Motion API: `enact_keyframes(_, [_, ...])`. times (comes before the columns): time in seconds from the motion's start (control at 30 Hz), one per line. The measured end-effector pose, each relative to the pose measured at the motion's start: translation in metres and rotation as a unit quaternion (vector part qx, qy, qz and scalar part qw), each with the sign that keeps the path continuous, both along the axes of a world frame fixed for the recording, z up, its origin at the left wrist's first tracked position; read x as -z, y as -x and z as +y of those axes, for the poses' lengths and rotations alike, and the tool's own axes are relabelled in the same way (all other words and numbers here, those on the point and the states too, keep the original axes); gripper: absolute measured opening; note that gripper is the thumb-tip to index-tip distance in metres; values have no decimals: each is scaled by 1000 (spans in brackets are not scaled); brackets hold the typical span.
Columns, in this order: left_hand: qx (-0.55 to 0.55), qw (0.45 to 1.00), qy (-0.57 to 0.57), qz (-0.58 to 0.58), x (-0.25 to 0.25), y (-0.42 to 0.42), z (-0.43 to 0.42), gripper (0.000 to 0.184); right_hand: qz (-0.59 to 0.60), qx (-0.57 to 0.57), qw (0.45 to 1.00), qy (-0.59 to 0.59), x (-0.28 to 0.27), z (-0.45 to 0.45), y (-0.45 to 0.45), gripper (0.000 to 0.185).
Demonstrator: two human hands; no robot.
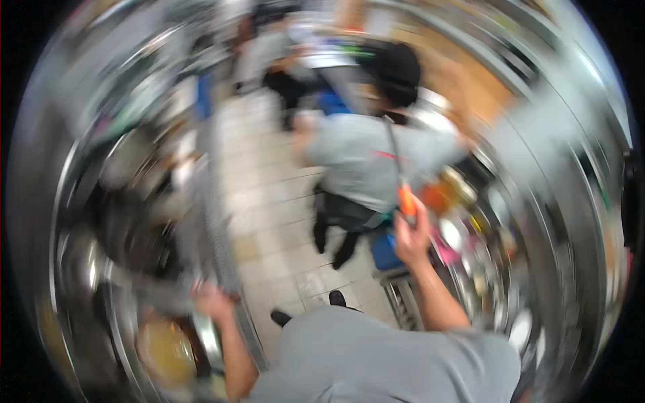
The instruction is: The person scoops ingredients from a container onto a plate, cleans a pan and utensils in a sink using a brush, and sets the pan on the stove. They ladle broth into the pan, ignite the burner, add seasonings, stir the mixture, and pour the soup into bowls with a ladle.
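Note:
In my right hand (412, 235) is a long thin tool with an orange handle (406, 201), my fingers closed around it. Its narrow dark shaft points up and away; motion blur hides its exact kind. At lower left, my left hand (215, 302) is closed at the end of a broad grey metal handle (151, 281), which runs leftward to a blurred metal pan (86, 262). Just below that handle, a round vessel (166, 350) holds yellow liquid.
A person in a grey shirt (363, 158) and dark cap stands close ahead; other people are farther back. Metal cooking counters (225, 248) line the left side. Bowls and colourful items crowd the right, above a blue bin (386, 252). Between them runs a tiled floor (269, 215).

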State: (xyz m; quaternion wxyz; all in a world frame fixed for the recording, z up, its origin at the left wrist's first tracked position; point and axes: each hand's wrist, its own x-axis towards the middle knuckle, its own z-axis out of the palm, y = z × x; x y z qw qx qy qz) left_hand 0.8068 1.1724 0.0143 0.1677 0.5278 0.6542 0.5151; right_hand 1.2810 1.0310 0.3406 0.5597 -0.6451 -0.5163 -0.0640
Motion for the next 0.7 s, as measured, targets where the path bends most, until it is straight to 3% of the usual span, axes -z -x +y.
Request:
enact_keyframes(0.03, [-34, 943, 100, -314, -97, -29, -13, 38, -55, 75, 995, -42, -17, -14, -17, 47])
enact_keyframes(0.07, [-74, 965, 151, -199, -121, -45, -16, 39, -68, 139, 983, -103, -35, -26, -36, 45])
enact_keyframes(0.1, [11, 935, 29, -353, -84, -42, -13, 34, -82, 184, 967, -156, -51, -46, -60, 44])
enact_keyframes(0.13, [-2, 946, 24, -323, -128, -69, -34, 28, -70, 280, 946, -144, -59, -78, -92, 39])
enact_keyframes(0.17, [4, 970, 122, -209, -123, -63, -42, 28, -53, 357, 924, -129, -61, -104, -125, 33])
enact_keyframes(0.2, [43, 968, 93, -231, -95, -56, -36, 38, -10, 380, 906, -185, -60, -128, -167, 33])
enact_keyframes(0.23, [62, 968, 91, -225, -123, -76, -41, 38, 28, 396, 884, -245, -64, -160, -204, 33])
enact_keyframes(0.3, [53, 998, 2, -22, -195, -117, -80, 40, 8, 522, 816, -246, -82, -232, -256, 40])
enact_keyframes(0.33, [86, 994, -8, 66, -180, -109, -75, 49, 47, 505, 827, -244, -86, -272, -285, 47])
enact_keyframes(0.37, [92, 993, -12, 66, -192, -129, -80, 49, -104, 618, 758, -182, -79, -319, -330, 53])
enact_keyframes(0.43, [93, 978, 103, -156, -255, -178, -107, 55, -31, 702, 708, -61, -98, -384, -377, 58])
enact_keyframes(0.47, [101, 965, 200, -140, -311, -210, -132, 60, 17, 709, 705, 11, -118, -405, -389, 58])
enact_keyframes(0.5, [108, 964, 198, -138, -296, -211, -125, 60, 65, 710, 697, 80, -137, -425, -403, 58])
enact_keyframes(0.53, [164, 936, 244, -193, -267, -197, -102, 56, 67, 716, 691, 77, -144, -444, -426, 58])
enact_keyframes(0.57, [219, 900, 289, -242, -254, -198, -85, 52, 46, 713, 681, 159, -147, -460, -447, 54])
enact_keyframes(0.6, [202, 888, 312, -272, -262, -217, -82, 44, 26, 704, 669, 239, -149, -476, -469, 51])
enact_keyframes(0.63, [184, 874, 334, -302, -273, -235, -85, 37, 30, 708, 665, 236, -150, -490, -498, 51])
enact_keyframes(0.67, [234, 867, 303, -320, -285, -252, -99, 24, 4, 697, 664, 273, -149, -503, -525, 47])
enact_keyframes(0.7, [241, 867, 304, -312, -284, -270, -99, 24, -18, 683, 660, 313, -139, -518, -545, 43])
